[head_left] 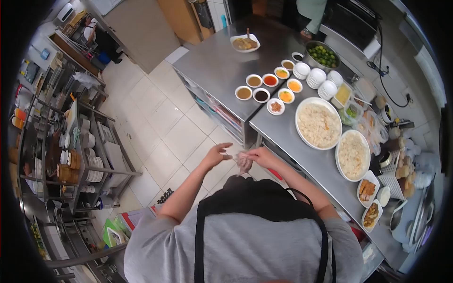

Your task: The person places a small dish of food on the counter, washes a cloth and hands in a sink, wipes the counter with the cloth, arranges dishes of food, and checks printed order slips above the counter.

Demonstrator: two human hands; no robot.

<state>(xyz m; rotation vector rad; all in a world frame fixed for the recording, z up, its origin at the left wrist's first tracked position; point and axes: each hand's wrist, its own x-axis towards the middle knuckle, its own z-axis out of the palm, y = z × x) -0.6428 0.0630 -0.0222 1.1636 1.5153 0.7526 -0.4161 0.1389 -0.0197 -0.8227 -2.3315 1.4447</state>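
Observation:
In front of my chest, over the floor, both hands are raised. My left hand has its fingers spread and curved, with nothing visible in them. A short gap separates it from my right hand, which is closed in a pinch. From the right fingertips hangs a crumpled, translucent piece of thin plastic; it resembles a disposable glove, though its exact form is unclear. The steel counter stands to the right of my right hand. Nearest along it is a large oval dish of rice.
Several small sauce bowls and stacked white cups sit farther up the counter. A second rice dish and two meat dishes lie right. Metal shelving lines the left. A person stands far left; another's hand shows beyond the counter.

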